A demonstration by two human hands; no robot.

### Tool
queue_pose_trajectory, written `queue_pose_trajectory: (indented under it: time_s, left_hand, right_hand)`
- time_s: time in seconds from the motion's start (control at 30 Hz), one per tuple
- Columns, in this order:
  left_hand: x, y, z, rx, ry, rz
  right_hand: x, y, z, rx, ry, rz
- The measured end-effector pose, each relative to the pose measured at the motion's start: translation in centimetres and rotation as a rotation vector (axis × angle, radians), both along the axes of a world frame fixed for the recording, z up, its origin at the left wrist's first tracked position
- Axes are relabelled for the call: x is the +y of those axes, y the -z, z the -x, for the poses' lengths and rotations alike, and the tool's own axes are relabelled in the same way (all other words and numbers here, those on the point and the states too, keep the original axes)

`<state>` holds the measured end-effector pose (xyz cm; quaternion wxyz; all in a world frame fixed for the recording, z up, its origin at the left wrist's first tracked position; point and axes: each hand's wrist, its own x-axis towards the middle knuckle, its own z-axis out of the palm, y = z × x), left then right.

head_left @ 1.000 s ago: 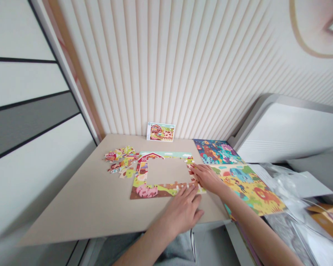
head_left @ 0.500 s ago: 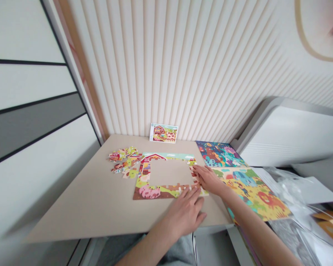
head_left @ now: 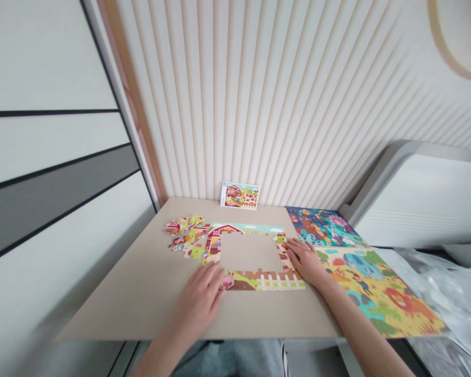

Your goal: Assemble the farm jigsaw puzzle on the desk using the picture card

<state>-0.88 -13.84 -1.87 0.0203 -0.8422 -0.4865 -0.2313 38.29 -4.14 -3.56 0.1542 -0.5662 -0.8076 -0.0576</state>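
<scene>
A farm jigsaw puzzle (head_left: 255,280) lies flat on the table, its border joined into a rectangle around a bare middle. My left hand (head_left: 199,297) rests with outstretched fingers on the lower left corner, covering part of the pink pig. On the right side, my right hand (head_left: 306,260) lies flat, fingers over the edge with the cow pattern. Neither hand grips anything. Loose puzzle pieces (head_left: 186,235) are heaped just left of the border, some overlapping. Behind it, a small picture card (head_left: 240,196) of the same farm scene leans against the wall.
To the right lie a dark blue forest puzzle (head_left: 325,226) and a yellow animal puzzle (head_left: 380,293) with a lion and an elephant. Clear plastic wrapping (head_left: 443,283) sits beyond them. The beige table's front edge (head_left: 141,339) is close to my lap.
My left hand has moved left from the lower right part of the border to its lower left corner. My right hand stays on the right side. The camera view has shifted slightly.
</scene>
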Motion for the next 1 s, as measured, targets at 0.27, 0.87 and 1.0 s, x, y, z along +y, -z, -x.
queue_pose_trajectory:
  time_s: [0.27, 0.87, 1.0]
  left_hand:
    - [0.6, 2.7, 4.6, -0.125, -0.077, 0.100]
    - [3.2, 1.8, 2.8, -0.167, -0.077, 0.124]
    - [2.8, 1.8, 2.6, -0.154, -0.087, 0.094]
  right_hand:
    - [-1.0, -1.7, 2.0, -0.095, -0.016, -0.147]
    - [-3.6, -1.1, 0.7, -0.007, -0.093, 0.067]
    - [-3.4, -0.8, 0.9, 0.038, -0.080, 0.005]
